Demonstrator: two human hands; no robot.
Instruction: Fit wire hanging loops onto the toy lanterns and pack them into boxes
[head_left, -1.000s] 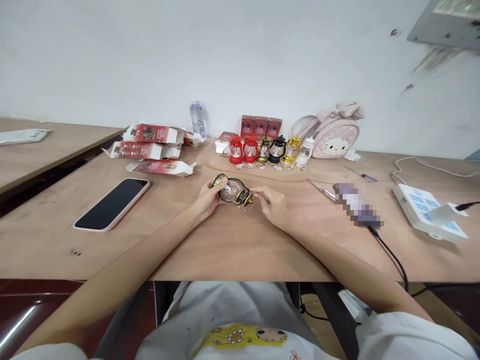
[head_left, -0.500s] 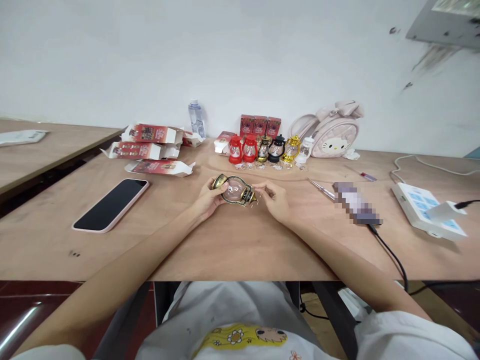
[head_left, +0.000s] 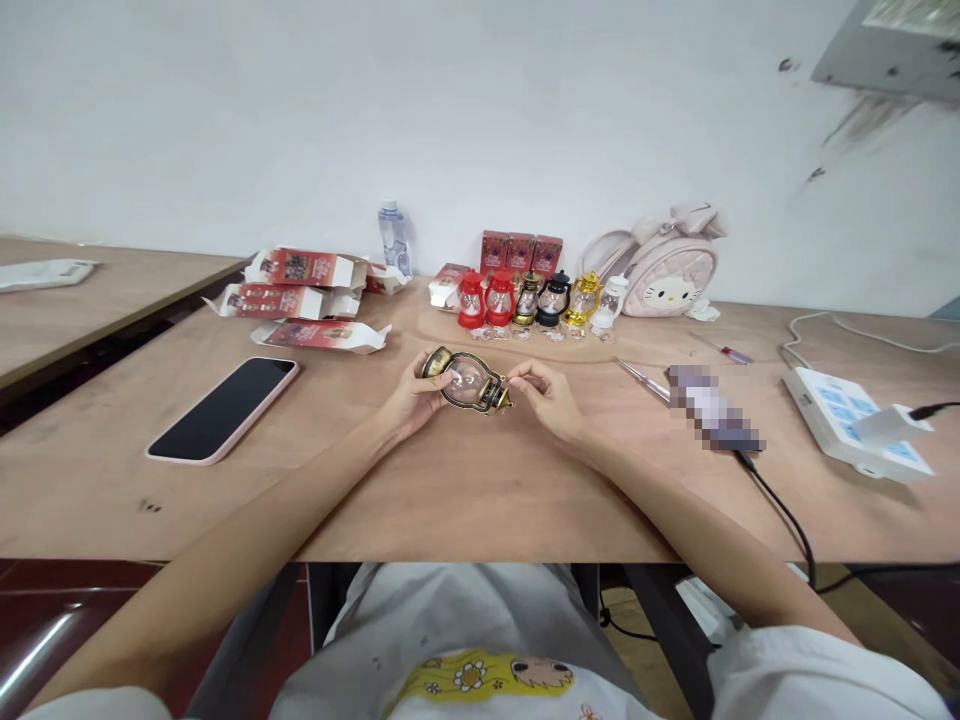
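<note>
My left hand (head_left: pixel 415 402) is closed around the base end of a small bronze-coloured toy lantern (head_left: pixel 470 382), thumb across its clear globe. The lantern lies on its side above the table, its top pointing right. At that top end my right hand (head_left: pixel 553 402) pinches, thumb and index finger together; whatever sits between those fingertips is too small to make out. Behind the hands stands a row of similar lanterns: red (head_left: pixel 499 298), bronze (head_left: pixel 526 298), black (head_left: pixel 553 298), gold (head_left: pixel 582 300) and white (head_left: pixel 608 302). Small metal pieces (head_left: pixel 551 335) lie before them.
Opened red and white boxes (head_left: pixel 300 300) and a phone (head_left: pixel 223 410) lie left. Upright red boxes (head_left: pixel 520 252), a water bottle (head_left: pixel 393 240) and a pink bag (head_left: pixel 670 275) stand along the wall. Right are tweezers (head_left: pixel 643 380), a screwdriver (head_left: pixel 735 354), a cabled phone (head_left: pixel 712 408) and a power strip (head_left: pixel 855 420).
The lantern has turned slightly in my left hand, and its handle frame shows at a different angle. My right hand stays pinched at its top end. Nothing else on the table has moved.
</note>
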